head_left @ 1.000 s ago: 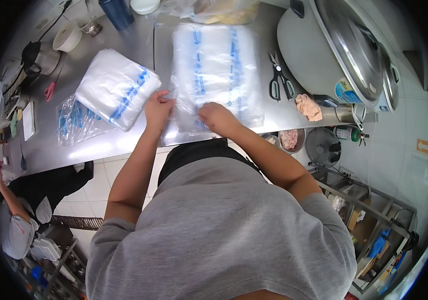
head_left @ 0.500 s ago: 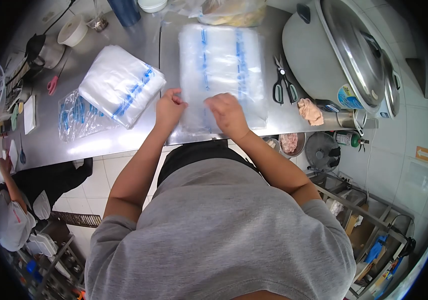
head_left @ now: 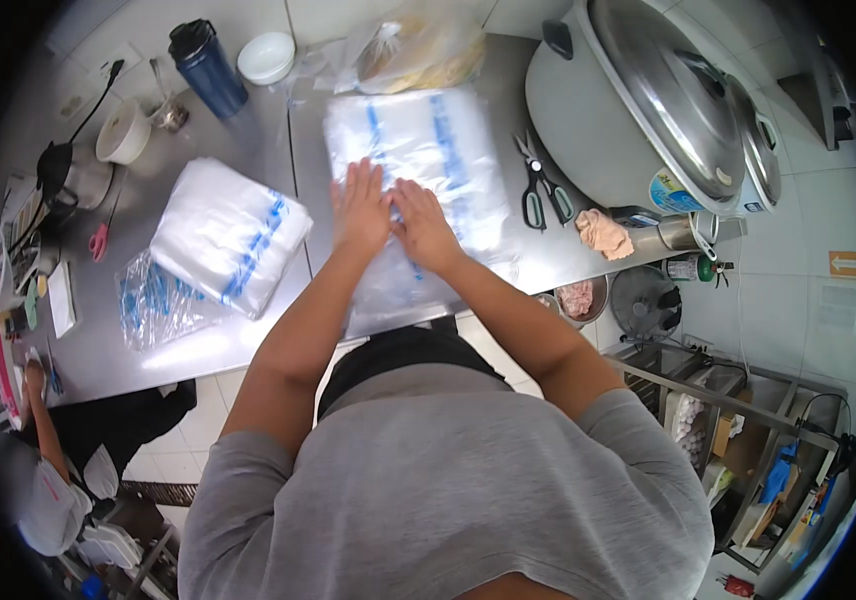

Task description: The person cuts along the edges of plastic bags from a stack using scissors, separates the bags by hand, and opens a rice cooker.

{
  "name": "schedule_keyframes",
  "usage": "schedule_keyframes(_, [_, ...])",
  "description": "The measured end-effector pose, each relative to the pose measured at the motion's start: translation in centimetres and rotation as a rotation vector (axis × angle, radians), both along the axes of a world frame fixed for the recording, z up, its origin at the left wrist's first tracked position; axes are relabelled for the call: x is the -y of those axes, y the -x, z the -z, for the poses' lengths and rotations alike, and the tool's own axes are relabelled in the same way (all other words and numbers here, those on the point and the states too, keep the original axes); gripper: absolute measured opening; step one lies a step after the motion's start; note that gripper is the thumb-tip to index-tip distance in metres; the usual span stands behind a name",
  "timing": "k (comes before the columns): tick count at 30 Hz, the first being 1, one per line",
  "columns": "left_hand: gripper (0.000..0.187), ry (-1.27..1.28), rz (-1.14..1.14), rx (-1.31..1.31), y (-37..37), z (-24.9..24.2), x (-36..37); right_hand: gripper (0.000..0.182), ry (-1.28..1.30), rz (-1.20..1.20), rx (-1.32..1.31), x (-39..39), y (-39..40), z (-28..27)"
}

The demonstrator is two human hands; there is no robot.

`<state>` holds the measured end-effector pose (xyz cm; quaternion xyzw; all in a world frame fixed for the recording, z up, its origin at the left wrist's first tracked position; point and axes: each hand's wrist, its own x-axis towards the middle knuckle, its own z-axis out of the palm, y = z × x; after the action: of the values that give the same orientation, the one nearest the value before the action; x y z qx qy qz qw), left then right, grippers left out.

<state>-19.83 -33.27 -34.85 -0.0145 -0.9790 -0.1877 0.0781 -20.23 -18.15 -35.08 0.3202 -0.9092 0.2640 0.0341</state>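
Observation:
My left hand (head_left: pixel 363 208) lies flat on a stack of clear plastic bags with blue print (head_left: pixel 468 160), its fingers stretched out. My right hand (head_left: pixel 422 224) rests on the same stack just beside it, fingers extended and pointing up and to the left. The two hands nearly touch at the thumbs. To the left, a second, folded stack of white plastic bags (head_left: pixel 218 230) lies on the steel table (head_left: pixel 188 365), partly over a crumpled clear wrapper with blue print (head_left: pixel 153 305).
Right of the stack are black-handled scissors (head_left: pixel 545 185), a peach cloth (head_left: pixel 604 234) and a large lidded pot (head_left: pixel 598 110). Behind stand a blue tumbler (head_left: pixel 210 75), a white bowl (head_left: pixel 267 58) and a filled bag (head_left: pixel 413 55). A co-worker's arm (head_left: pixel 46 430) shows at far left.
Both hands have moved together onto the stack; the left has spread flat and the right has opened from a loose curl. The view has shifted, so the table's far side shows more.

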Motion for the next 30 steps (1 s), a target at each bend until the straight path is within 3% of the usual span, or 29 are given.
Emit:
schedule_keyframes(4, [0.06, 0.071, -0.01, 0.04, 0.1, 0.8, 0.9, 0.073, -0.324, 0.229, -0.004, -1.9, 1.6, -1.1])
schedule_keyframes(7, [0.06, 0.074, -0.011, 0.051, -0.1, 0.0, 0.9, 0.078, -0.26, 0.417, 0.044, -4.1, 3.2, -0.9])
schedule_keyframes(11, [0.059, 0.061, -0.004, 0.051, -0.1, -0.2, 1.0, 0.078, -0.26, 0.47, 0.062, -4.3, 3.5, -1.2])
schedule_keyframes(14, [0.059, 0.136, -0.027, 0.129, 0.5, -0.3, 0.4, 0.076, -0.275, 0.487, 0.034, -4.1, 3.2, -1.0])
schedule_keyframes(17, [0.058, 0.376, 0.052, 0.185, 1.0, -2.3, -2.6, 0.072, -0.272, 0.45, 0.004, -4.0, 2.4, -0.4])
schedule_keyframes(19, [0.056, 0.1, 0.473, 0.214, 2.1, -1.5, -4.6, 0.069, -0.235, 0.356, -0.005, -4.6, 2.8, 0.0])
schedule_keyframes(20, [0.054, -0.207, 0.498, 0.21, 2.1, -0.9, -5.2, 0.067, -0.239, 0.349, -0.076, -4.7, 2.9, 0.4])
schedule_keyframes(24, [0.056, 0.041, 0.379, 0.073, 6.6, 0.5, -2.7, 0.065, -0.166, 0.343, -0.055, -4.7, 2.6, -0.7])
schedule_keyframes(30, [0.07, 0.143, 0.179, 0.081, 12.2, -1.1, 0.8, 0.065, -0.172, 0.35, -0.033, -4.4, 2.5, -1.7])
